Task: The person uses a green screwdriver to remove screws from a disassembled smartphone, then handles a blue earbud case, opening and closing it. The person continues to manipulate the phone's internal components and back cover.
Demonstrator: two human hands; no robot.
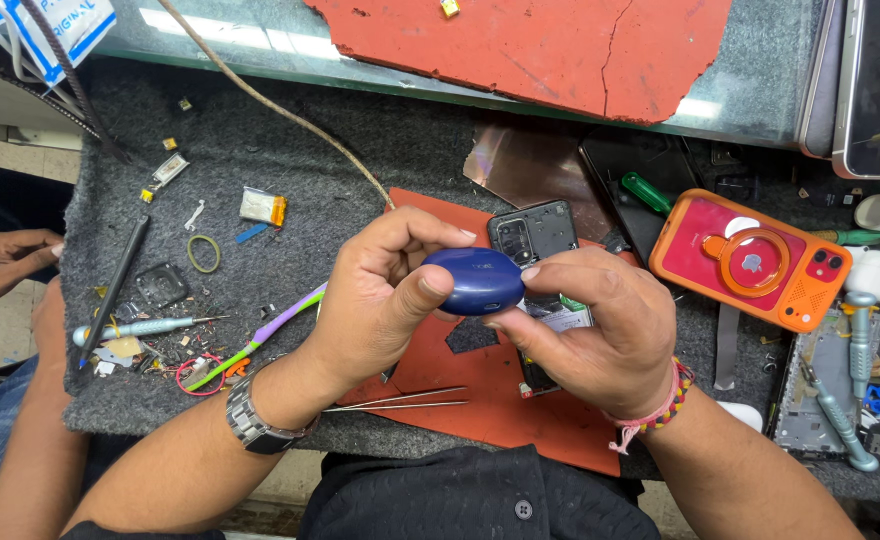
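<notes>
**Blue oval case held between two hands above a repair bench**

A grey felt-covered workbench [360, 160] fills the view, strewn with small parts; a red mat [480, 400] lies at its near edge, under the hands. The blue oval case [475, 281] is held clear of the bench, above the mat and in front of an opened phone [535, 240]. Its long axis runs left to right across the view, so each rounded end faces one hand. The left hand [380, 290] closes on the left end, thumb on the near face and fingers curled over the top. The right hand [590, 320] closes on the right end, fingertips pinching the edge from above and below. Both hands touch the case; neither is nearer than the other. Thin tweezers [400, 400] lie on the mat just below the left wrist. A precision screwdriver [140, 327] rests on the felt well to the left. An orange-cased phone [750, 258] lies to the right. Another person's hand [0, 262] rests at the far left edge, apart from the work.
</notes>
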